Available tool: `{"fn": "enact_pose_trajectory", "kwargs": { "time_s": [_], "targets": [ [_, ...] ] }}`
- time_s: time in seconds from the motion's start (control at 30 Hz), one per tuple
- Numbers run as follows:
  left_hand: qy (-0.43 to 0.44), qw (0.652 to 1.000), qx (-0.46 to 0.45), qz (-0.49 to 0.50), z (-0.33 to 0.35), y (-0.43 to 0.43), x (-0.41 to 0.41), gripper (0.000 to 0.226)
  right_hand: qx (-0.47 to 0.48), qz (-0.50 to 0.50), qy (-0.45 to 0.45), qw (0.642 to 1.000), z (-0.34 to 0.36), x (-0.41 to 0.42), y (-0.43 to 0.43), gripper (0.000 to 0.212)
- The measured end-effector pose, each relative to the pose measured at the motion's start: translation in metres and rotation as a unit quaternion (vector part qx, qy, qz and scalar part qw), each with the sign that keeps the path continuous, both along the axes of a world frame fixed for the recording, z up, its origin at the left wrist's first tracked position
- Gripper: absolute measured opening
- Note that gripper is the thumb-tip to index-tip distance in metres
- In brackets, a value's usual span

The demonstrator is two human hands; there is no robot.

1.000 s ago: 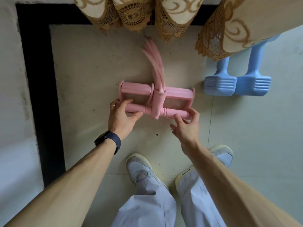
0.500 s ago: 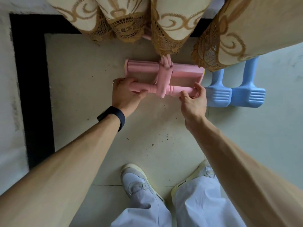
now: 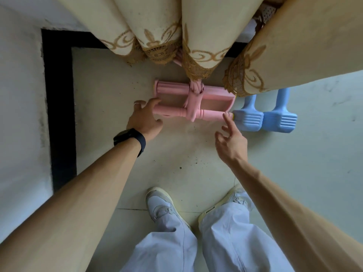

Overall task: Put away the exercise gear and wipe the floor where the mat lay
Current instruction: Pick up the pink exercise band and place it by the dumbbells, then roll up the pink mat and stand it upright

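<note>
Hands are hovering with fingers spread, gripping nothing: left hand (image 3: 144, 119) touching the pink exerciser (image 3: 193, 102), right hand (image 3: 230, 139) just near it. Blue dumbbells (image 3: 265, 117) are lying to the right, under the curtain (image 3: 196, 36).

Tiled floor (image 3: 110, 118) (speckled) — pink pedal exerciser (image 3: 193, 102); beside it, blue dumbbells (image 3: 265, 118).

— What is seen on the floor (image 3: 117, 79)?
— A pink pedal exerciser (image 3: 193, 102) is laid flat beneath the hem of a cream curtain (image 3: 198, 42), just beside two blue dumbbells (image 3: 265, 116).

— How are the hands placed?
— The left hand (image 3: 144, 118) is spread at the exerciser's left end, fingers unclenched. The right hand (image 3: 230, 138) is held loose, one fingertip at the right end; contact cannot be confirmed.
</note>
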State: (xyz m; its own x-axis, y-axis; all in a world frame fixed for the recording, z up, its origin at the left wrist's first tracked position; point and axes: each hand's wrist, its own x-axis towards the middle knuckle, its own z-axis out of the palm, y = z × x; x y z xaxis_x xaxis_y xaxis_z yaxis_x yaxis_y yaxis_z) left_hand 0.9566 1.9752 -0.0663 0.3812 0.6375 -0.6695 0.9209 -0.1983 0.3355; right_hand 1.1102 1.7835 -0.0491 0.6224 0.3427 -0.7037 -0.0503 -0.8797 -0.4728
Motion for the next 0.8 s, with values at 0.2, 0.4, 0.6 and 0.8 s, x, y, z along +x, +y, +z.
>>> {"fn": "enact_pose_trajectory", "kwargs": {
  "time_s": [0.2,0.4,0.6,0.8],
  "targets": [
    [0.065,0.995,0.01,-0.081,0.106,-0.024,-0.015,0.05,0.011,0.201,-0.089,0.975,0.114,-0.021,-0.021,0.038],
    [0.043,0.996,0.036,-0.075,0.292,-0.032,-0.02,0.049,0.009,0.307,-0.152,0.94,0.297,-0.026,-0.005,0.037],
    [-0.03,0.995,0.088,-0.032,0.505,-0.013,-0.037,0.041,0.096,0.395,-0.258,0.877,0.509,-0.031,0.026,0.03],
    [-0.085,0.978,0.19,-0.018,0.669,-0.008,-0.064,0.038,0.168,0.41,-0.347,0.827,0.659,-0.035,0.035,0.023]
  ]
}}
